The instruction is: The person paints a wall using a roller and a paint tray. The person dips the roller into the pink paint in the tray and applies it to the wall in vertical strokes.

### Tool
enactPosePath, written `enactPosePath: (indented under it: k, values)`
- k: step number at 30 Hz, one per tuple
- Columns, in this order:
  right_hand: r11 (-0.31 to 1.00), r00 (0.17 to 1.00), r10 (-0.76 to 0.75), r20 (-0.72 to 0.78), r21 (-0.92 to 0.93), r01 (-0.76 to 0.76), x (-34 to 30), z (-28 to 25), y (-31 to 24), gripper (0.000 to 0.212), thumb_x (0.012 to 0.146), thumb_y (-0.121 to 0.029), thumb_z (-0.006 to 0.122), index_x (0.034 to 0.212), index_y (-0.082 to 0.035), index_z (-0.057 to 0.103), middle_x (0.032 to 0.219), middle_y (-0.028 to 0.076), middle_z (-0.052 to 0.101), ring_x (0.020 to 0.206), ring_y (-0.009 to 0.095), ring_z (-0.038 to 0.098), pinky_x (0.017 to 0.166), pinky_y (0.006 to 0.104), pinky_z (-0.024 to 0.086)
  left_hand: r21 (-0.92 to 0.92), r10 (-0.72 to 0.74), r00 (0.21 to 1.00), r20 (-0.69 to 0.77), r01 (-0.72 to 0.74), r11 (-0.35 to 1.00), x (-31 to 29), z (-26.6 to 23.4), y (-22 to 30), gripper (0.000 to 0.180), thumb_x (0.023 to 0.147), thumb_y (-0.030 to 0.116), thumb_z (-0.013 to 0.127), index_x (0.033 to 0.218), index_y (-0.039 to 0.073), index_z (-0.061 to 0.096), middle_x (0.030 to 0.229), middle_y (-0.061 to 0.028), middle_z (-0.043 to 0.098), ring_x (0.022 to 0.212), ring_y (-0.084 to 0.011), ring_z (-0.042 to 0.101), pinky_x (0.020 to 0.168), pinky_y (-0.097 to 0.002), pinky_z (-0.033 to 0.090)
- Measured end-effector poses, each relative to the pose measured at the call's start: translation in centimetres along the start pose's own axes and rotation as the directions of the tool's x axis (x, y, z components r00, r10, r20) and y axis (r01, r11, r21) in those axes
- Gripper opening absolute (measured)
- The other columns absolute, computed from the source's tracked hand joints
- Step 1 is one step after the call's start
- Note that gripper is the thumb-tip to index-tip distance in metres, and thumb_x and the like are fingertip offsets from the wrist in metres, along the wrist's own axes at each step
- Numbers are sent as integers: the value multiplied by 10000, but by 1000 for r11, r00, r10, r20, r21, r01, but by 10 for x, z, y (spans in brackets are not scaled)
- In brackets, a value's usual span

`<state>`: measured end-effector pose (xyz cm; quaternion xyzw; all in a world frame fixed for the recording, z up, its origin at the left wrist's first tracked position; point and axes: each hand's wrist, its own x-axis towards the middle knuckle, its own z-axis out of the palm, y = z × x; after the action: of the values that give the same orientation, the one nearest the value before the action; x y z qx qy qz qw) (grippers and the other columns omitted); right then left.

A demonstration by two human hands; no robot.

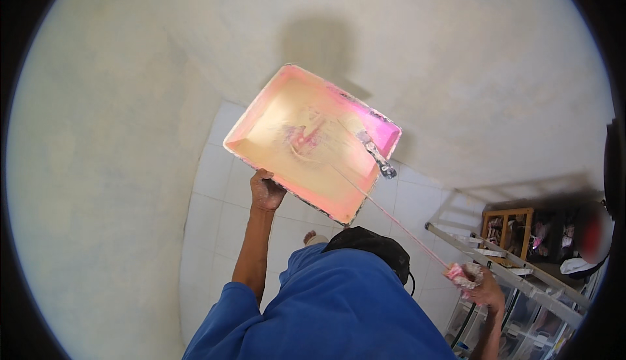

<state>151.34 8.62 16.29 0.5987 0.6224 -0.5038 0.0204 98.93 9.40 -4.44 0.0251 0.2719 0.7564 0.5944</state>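
Note:
My left hand (266, 190) is closed on the near left edge of a paint tray (257, 122). The tray is tilted, with pink-stained sides and pale, wet-looking paint inside, marked by pink streaks near the middle. A paint-crusted brush (376, 154) lies over its right edge, dark handle outward. At the lower right, my right hand (486, 291) is closed around the pink-and-white smeared grip of a thin rod (404, 228). The rod runs up into the tray; its far end is hard to make out against the paint.
Pale walls (111, 132) rise around the tray, close on the left. White floor tiles (215, 223) lie below. To the right are a metal ladder (515, 275), a wooden rack (507, 229) and clear plastic bins (521, 317). A black bag-like item (372, 248) is at my waist.

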Motion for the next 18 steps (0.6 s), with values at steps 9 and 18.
enactPosePath:
  k: [9, 18]
  values:
    - [943, 944, -328, -44, -79, 324, 31, 23, -17, 274, 819, -270, 687, 964, -40, 649, 783, 194, 638, 659, 317, 602, 631, 391, 467, 104, 59, 994, -97, -49, 993, -4, 14, -17, 134, 652, 95, 538, 785, 86, 536, 653, 4, 503, 563, -149, 485, 493, -293, 419]
    - [952, 943, -307, -129, -32, 306, 37, 59, 7, 393, 783, -305, 744, 990, -30, 555, 771, 173, 624, 695, 306, 605, 662, 372, 474, 46, 53, 997, -64, -50, 998, -1, 27, -15, 376, 624, 83, 564, 994, 26, 537, 852, -34, 562, 757, -191, 554, 711, -353, 489]
